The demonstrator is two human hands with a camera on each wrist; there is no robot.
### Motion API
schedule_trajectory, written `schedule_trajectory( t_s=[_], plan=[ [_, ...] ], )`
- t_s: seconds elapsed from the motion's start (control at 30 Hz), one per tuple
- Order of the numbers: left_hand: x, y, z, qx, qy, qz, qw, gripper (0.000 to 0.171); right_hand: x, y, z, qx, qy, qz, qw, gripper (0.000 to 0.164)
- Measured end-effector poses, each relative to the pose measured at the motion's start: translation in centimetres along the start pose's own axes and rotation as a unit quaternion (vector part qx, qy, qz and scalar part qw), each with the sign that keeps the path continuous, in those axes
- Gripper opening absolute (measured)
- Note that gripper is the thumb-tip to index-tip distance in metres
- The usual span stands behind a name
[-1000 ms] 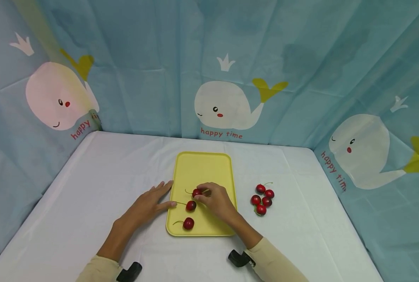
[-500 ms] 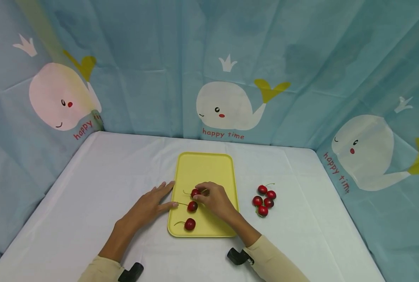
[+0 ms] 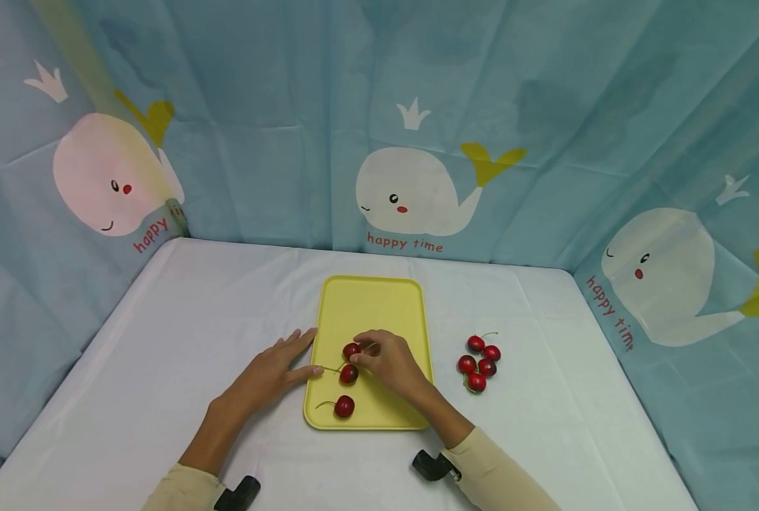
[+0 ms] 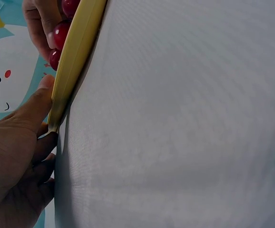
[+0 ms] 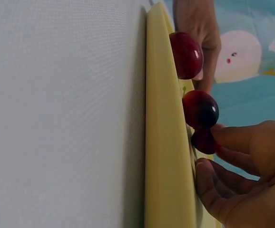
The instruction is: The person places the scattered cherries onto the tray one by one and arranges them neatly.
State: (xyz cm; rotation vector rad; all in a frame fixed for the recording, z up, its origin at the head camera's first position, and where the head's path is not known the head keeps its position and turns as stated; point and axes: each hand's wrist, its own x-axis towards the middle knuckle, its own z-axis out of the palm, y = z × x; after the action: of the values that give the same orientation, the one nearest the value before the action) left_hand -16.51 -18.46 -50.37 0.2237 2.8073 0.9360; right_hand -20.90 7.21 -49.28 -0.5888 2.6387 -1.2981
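Three dark red cherries lie in a column on a yellow tray [image 3: 385, 305]. The farthest cherry [image 3: 351, 350] is pinched at its right side by the thumb and forefinger of my right hand [image 3: 395, 365]. Just nearer lies the middle cherry [image 3: 348, 374], almost touching it in the right wrist view. Apart from these, toward the tray's front, sits the near cherry [image 3: 343, 406], stem pointing left. My left hand [image 3: 273, 370] rests at the tray's left edge with fingers extended. In the left wrist view, its thumb [image 4: 40, 97] lies against the yellow rim.
Right of the tray, a cluster of several cherries [image 3: 476, 363] lies on the white tablecloth [image 3: 545, 426]. A blue curtain [image 3: 258, 142] printed with whales hangs behind and at both sides. Black wrist-worn devices [image 3: 432, 466] sit by both sleeves.
The farthest cherry has shifted slightly left on the tray, and its stem has swung from pointing left to pointing toward the near left. My left hand has stayed on the tray edge.
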Motion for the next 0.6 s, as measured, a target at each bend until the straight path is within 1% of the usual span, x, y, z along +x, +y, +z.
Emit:
schedule_trajectory(
  t_s=[0.33,0.6],
  plan=[
    [-0.06,0.11,0.01,-0.001,0.002,0.002,1.0,0.085,0.0,0.18,0.07,-0.001,0.008,0.005,1.0,0.026],
    [0.03,0.11,-0.09,0.002,-0.003,-0.003,1.0,0.086,-0.09,0.45,-0.03,0.013,0.008,0.004,1.0,0.031]
  ],
)
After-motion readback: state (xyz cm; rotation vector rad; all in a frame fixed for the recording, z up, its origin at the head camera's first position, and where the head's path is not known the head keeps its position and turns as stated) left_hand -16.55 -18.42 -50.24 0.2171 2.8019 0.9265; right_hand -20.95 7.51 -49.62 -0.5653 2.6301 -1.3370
